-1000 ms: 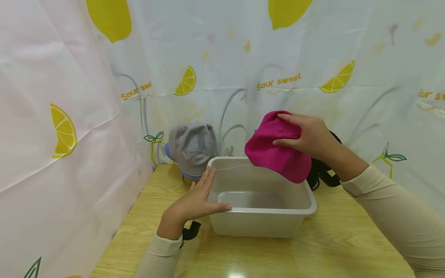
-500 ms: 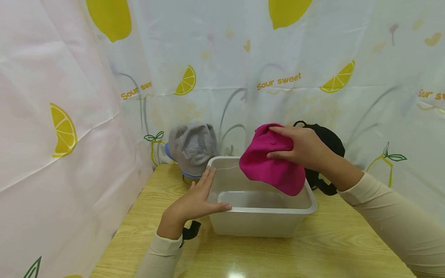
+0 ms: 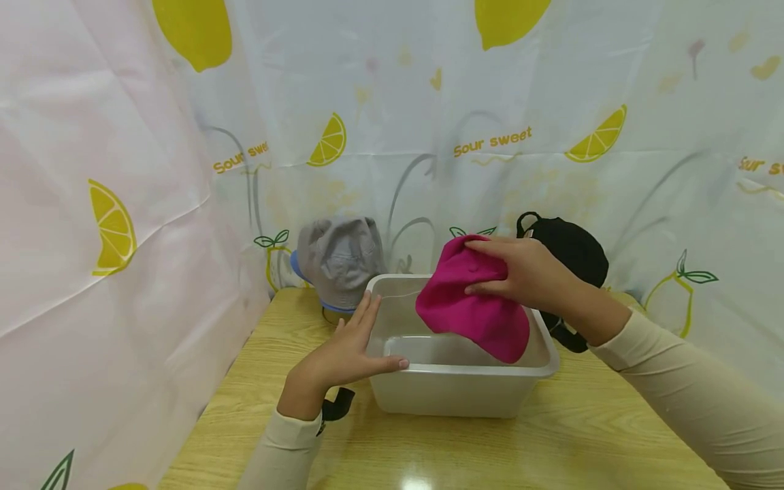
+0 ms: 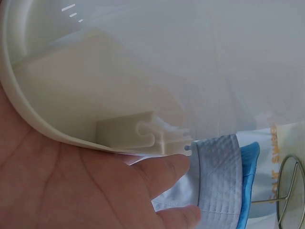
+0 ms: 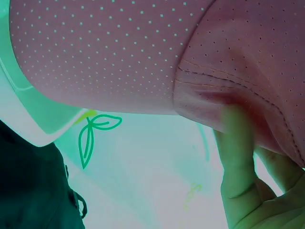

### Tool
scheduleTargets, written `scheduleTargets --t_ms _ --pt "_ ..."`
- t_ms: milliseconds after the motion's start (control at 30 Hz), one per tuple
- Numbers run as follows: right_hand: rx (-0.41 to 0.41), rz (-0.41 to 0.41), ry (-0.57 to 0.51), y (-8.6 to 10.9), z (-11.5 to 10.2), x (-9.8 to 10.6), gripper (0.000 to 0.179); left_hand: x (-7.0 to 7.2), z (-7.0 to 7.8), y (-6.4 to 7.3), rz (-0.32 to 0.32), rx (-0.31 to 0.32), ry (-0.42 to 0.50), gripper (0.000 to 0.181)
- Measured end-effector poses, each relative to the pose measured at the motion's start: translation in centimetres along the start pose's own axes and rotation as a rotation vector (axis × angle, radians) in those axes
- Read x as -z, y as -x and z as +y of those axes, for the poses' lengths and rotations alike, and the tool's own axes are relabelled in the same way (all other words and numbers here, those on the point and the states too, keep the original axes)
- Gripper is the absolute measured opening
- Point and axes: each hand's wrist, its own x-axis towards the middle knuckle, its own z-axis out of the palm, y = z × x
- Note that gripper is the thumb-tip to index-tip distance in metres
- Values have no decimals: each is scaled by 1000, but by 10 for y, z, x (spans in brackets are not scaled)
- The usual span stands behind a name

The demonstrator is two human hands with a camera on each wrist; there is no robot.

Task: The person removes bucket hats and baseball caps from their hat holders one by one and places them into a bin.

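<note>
A pink cap (image 3: 471,299) hangs tilted over the right half of a beige plastic tub (image 3: 447,393), its lower edge below the level of the back rim. My right hand (image 3: 533,275) pinches the cap's crown between thumb and fingers; the right wrist view shows its perforated cloth (image 5: 119,52) folding at the grip. My left hand (image 3: 343,357) rests on the tub's left front corner, thumb along the front rim and straight fingers along the left side. The left wrist view has the palm (image 4: 71,191) against the tub's outer wall.
Behind the tub's left side, a grey hat (image 3: 343,262) with a blue edge sits on a stand; its wire base (image 4: 288,191) shows in the left wrist view. A black cap (image 3: 569,248) stands behind the right side. A lemon-print curtain (image 3: 392,88) backs the wooden table (image 3: 588,422).
My right hand has lowered the pink cap and moved it slightly left, deeper over the tub. More of the black cap shows behind it. The left hand has stayed in place.
</note>
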Motion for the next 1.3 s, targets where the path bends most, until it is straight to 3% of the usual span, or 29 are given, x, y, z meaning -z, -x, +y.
scheduleTargets --t_ms 533,933,1300 --pt "38 -126 43 1 -4 -20 78 0 0 -1 2 9 -19 127" --pt "68 -208 89 -6 -8 -38 69 0 0 -2 -4 12 -19 126" --pt "66 -361 125 -16 -11 -62 68 0 2 -1 1 4 -7 127"
